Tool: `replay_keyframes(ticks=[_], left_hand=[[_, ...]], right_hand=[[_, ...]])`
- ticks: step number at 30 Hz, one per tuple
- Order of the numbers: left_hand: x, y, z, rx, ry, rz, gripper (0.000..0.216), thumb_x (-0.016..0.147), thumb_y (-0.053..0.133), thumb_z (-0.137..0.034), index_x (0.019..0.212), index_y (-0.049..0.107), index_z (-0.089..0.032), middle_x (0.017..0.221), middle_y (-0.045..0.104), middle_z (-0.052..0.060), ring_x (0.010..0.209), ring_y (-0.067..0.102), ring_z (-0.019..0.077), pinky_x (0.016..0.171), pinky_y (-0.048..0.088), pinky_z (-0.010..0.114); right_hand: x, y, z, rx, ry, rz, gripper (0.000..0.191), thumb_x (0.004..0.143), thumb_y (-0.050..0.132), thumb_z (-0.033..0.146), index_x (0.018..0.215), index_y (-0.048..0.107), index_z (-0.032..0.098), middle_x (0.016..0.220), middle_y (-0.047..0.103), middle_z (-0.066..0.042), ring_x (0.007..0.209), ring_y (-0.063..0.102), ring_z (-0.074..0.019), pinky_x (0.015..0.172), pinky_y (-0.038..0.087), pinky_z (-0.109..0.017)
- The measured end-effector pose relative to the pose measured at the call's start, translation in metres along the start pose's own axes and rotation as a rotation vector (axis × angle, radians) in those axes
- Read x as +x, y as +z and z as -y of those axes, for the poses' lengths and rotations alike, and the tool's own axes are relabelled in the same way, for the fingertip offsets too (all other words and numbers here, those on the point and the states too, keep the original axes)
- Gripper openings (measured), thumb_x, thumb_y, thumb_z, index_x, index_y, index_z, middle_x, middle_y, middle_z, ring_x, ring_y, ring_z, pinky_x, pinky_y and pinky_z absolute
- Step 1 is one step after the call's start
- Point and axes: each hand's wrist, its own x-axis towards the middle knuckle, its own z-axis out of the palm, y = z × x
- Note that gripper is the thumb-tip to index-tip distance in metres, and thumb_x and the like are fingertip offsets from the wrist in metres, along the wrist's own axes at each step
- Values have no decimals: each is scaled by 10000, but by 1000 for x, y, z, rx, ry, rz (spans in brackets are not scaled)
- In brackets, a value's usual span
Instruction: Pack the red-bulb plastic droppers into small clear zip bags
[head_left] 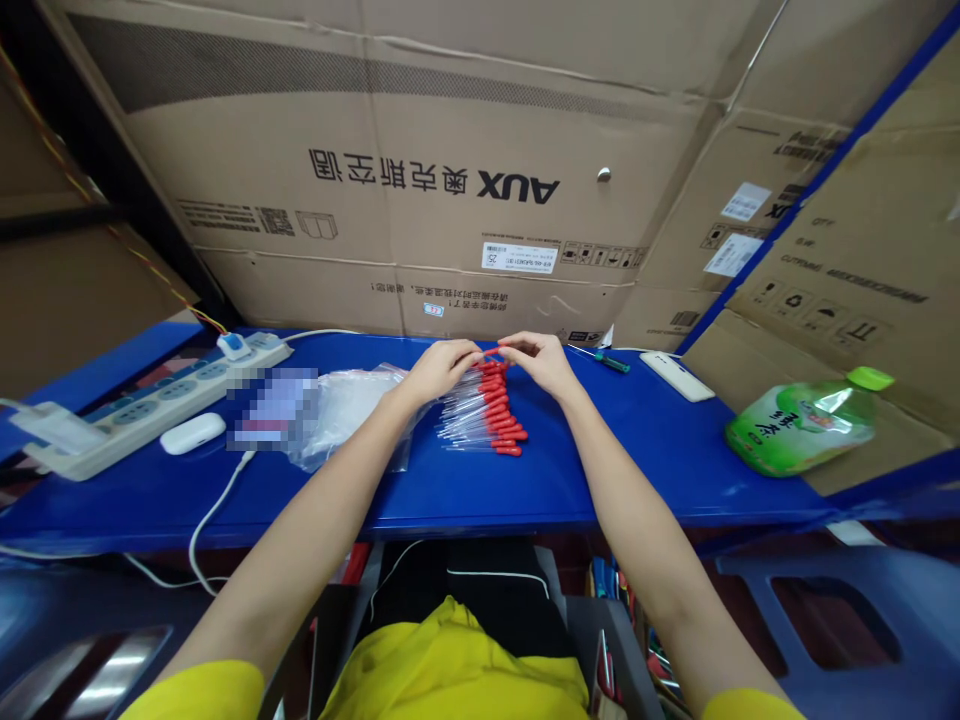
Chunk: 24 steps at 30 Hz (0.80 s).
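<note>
A row of droppers [495,412] with clear thin tubes and red bulbs lies on the blue table [465,500], tubes pointing left and bulbs right. At the far end of the row, my left hand [442,368] is closed, its fingertips over the tubes. My right hand [541,362] pinches the red end of a dropper [491,351] just above the others. That dropper's clear tube is mostly hidden behind my left fingers, which seem to grip it. Clear plastic bags [352,405] lie beside my left forearm.
On the left are a white power strip [187,392], a white earbud case [193,434] and a blurred-out object [274,410]. To the right lie a green screwdriver [611,361], a white rectangular object [676,376] and a green drink bottle [802,425]. Cardboard [420,120] walls the back.
</note>
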Motion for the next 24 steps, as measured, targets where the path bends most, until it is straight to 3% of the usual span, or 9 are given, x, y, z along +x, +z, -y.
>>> replay_keyframes(ticks=[4, 7, 11, 15, 24], left_hand=[[-1, 5, 8, 87, -87, -1, 318, 1050, 501, -396, 1037, 754, -204, 1034, 773, 83, 939, 695, 237, 854, 486, 336], [-4, 11, 16, 171, -196, -6, 283, 1023, 543, -385, 1026, 762, -206, 1018, 750, 86, 936, 678, 244, 861, 490, 344], [-7, 19, 22, 227, -286, 25, 251, 999, 568, -345, 1035, 769, -198, 1058, 722, 103, 984, 665, 254, 903, 496, 353], [-9, 22, 23, 223, -347, 76, 242, 985, 581, -319, 1077, 770, -199, 1043, 723, 101, 973, 667, 256, 898, 499, 355], [-9, 22, 19, 247, -378, 55, 295, 1019, 511, -325, 1100, 762, -193, 1070, 743, 113, 994, 681, 262, 913, 508, 362]], right_hand=[[3, -14, -25, -241, -17, -125, 319, 915, 699, 478, 980, 815, 187, 834, 792, -52, 735, 696, -195, 759, 564, -330], [3, -15, -44, -470, 17, -96, 205, 899, 683, 292, 1021, 816, 194, 891, 798, -58, 790, 690, -205, 838, 552, -347], [2, -4, -61, -629, -24, 77, 435, 927, 524, 111, 1264, 772, 231, 1186, 790, -78, 1071, 690, -225, 1032, 497, -387], [5, 2, -68, -652, -71, 217, 616, 850, 425, -31, 1275, 776, 244, 1339, 751, -47, 1244, 635, -222, 1139, 418, -411], [5, -3, -69, -784, 25, 168, 350, 997, 545, 148, 1215, 797, 253, 1195, 795, -51, 1079, 612, -262, 1024, 479, -397]])
